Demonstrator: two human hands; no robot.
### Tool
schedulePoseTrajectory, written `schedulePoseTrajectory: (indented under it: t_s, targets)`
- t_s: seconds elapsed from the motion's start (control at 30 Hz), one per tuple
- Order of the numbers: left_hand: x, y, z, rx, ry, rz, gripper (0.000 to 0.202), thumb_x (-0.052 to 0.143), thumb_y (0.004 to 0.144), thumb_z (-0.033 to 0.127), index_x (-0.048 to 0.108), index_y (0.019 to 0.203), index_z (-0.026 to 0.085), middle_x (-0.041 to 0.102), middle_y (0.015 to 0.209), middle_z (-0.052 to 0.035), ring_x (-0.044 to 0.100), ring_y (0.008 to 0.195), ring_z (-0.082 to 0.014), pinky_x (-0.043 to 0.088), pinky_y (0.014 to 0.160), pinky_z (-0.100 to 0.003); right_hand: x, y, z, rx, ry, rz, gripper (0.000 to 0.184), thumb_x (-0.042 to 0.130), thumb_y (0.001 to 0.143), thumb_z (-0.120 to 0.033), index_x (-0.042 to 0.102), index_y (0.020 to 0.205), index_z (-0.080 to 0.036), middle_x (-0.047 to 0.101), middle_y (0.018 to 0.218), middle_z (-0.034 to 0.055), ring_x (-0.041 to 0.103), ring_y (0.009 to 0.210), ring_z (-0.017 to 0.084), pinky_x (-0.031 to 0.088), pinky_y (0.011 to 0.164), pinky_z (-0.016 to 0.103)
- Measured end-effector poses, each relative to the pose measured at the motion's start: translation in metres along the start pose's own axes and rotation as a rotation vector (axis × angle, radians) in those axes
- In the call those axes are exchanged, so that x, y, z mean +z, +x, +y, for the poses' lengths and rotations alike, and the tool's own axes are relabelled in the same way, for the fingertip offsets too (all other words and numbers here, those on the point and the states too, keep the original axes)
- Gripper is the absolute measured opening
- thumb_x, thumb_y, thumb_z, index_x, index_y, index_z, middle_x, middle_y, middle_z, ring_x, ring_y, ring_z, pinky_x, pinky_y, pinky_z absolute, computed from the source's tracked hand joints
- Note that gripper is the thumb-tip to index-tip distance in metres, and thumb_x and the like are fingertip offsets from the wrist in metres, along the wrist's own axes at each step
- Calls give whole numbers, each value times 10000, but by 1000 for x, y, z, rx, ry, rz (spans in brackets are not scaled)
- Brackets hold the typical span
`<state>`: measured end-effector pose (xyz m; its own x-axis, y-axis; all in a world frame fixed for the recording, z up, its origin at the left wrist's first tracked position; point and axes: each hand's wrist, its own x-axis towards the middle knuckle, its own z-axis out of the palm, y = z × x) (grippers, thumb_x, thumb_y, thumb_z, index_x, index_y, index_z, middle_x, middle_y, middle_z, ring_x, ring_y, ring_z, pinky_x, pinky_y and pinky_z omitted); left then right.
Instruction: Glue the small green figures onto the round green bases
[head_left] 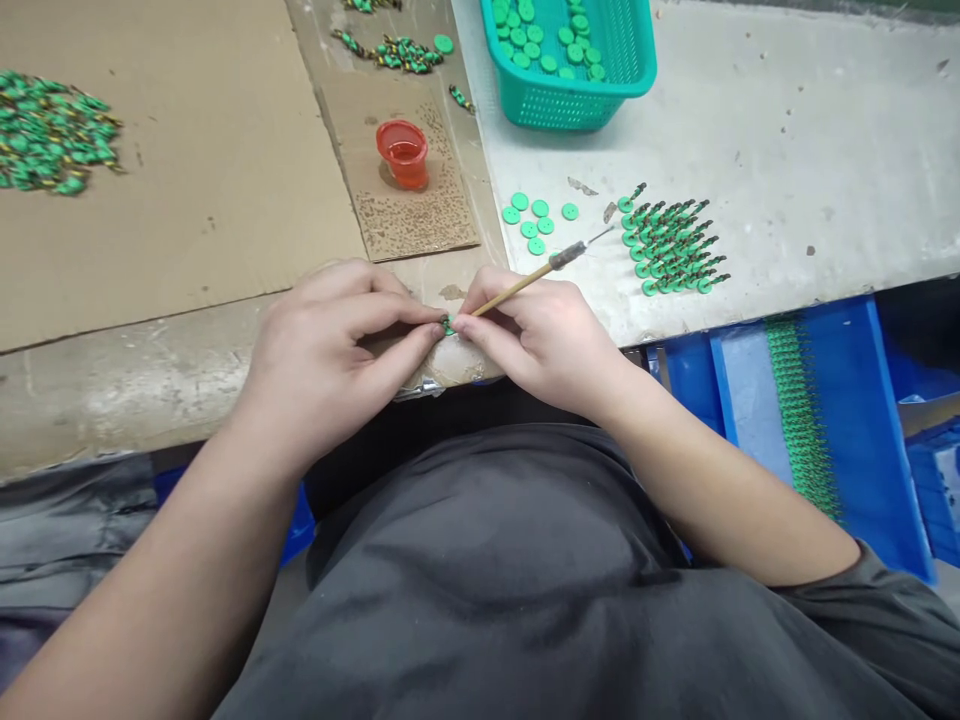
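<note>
Most of the small green-and-dark piece [448, 325] is hidden between my inward-bent left hand [330, 350] and right hand [551, 335], pinched at the worn tabletop's [172, 385] edge. My right also clasps a slim wooden-handled tool [517, 288].

Bright, diffuse light casts only soft shadows.

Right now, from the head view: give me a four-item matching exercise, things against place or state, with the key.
Things
1. Wooden-handled tool
2. Red cup
3. Teal basket
4. Blue tray

Places and states
A. Contains loose green discs
B. Stands on speckled cardboard
C. Contains closely packed rows of green pieces
D. Held in the right hand, tip pointing away from the person

Pairs: 1-D, 2-B, 3-A, 4-C
</note>
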<state>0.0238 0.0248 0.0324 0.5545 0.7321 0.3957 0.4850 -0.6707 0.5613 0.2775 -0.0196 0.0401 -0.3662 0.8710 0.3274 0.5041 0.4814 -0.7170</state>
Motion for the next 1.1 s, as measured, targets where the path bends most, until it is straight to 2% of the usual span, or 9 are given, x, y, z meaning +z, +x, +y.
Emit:
schedulePoseTrajectory:
  t_s: [0.23, 0.47, 0.63, 0.7, 0.8, 0.93, 1.03, 1.1]
  targets:
    - [1, -1, 1, -15, 3, -27, 118, 771, 1154, 325, 884, 1162, 292, 789, 1050, 10, 748, 991, -175, 555, 903, -331, 0, 3, 1, -29, -43, -12, 234, 620, 1246, -281, 733, 1057, -203, 795, 984, 21, 748, 908, 197, 544, 883, 302]
    - [0, -1, -1, 35, -8, -18, 149, 765, 1162, 328, 886, 1157, 241, 789, 1039, -12, 729, 973, -179, 539, 887, -332, 0, 6, -8, -4, -108, -97, 179, 600, 1264, -264, 725, 1148, -212, 806, 1027, 26, 761, 959, 211, 564, 937, 314]
    - [0, 0, 0, 45, -19, -14, 170, 734, 1161, 328, 875, 1111, 245, 785, 1034, -14, 723, 976, -179, 539, 885, -333, 6, 9, -16, -12, -145, -131, 173, 562, 1251, -184, 715, 1183, -230, 821, 1098, 43, 797, 1058, 235, 564, 951, 326]
    - [0, 1, 1, 18, -37, -19, 170, 742, 1155, 345, 883, 1112, 261, 793, 1027, -10, 735, 971, -182, 545, 884, -338, 6, 8, -15, 29, -97, -113, 167, 589, 1235, -195, 711, 1127, -229, 819, 1069, 45, 799, 1035, 236, 571, 940, 331]
    - [0, 1, 3, -48, -63, -26, 168, 767, 1141, 395, 903, 1152, 297, 813, 1044, -4, 762, 965, -192, 564, 875, -356, 2, 5, -10, 156, 61, 6, 215, 642, 1216, -296, 676, 1013, -233, 795, 993, 35, 783, 936, 211, 597, 884, 323]
    - [-2, 1, 5, -106, -76, -39, 181, 717, 1156, 375, 894, 1170, 341, 825, 1081, 1, 784, 1000, -195, 591, 905, -380, -5, -1, -6, 301, 249, 113, 168, 650, 1182, -337, 645, 1042, -246, 777, 1004, 17, 783, 896, 185, 627, 831, 308]
    - [-4, 1, 6, -96, -67, -45, 141, 751, 1126, 378, 853, 1204, 318, 841, 1137, -9, 787, 1035, -207, 596, 915, -386, -9, -1, -6, 293, 285, 96, 169, 641, 1178, -319, 673, 1036, -232, 778, 1036, 29, 791, 903, 182, 622, 835, 311]
    - [-4, 2, 6, -89, -50, -46, 135, 804, 1095, 423, 833, 1154, 306, 840, 1123, -14, 787, 1036, -221, 600, 922, -391, -11, 1, -5, 242, 263, 63, 201, 635, 1182, -296, 712, 1015, -213, 772, 1031, 36, 779, 890, 179, 602, 840, 312]
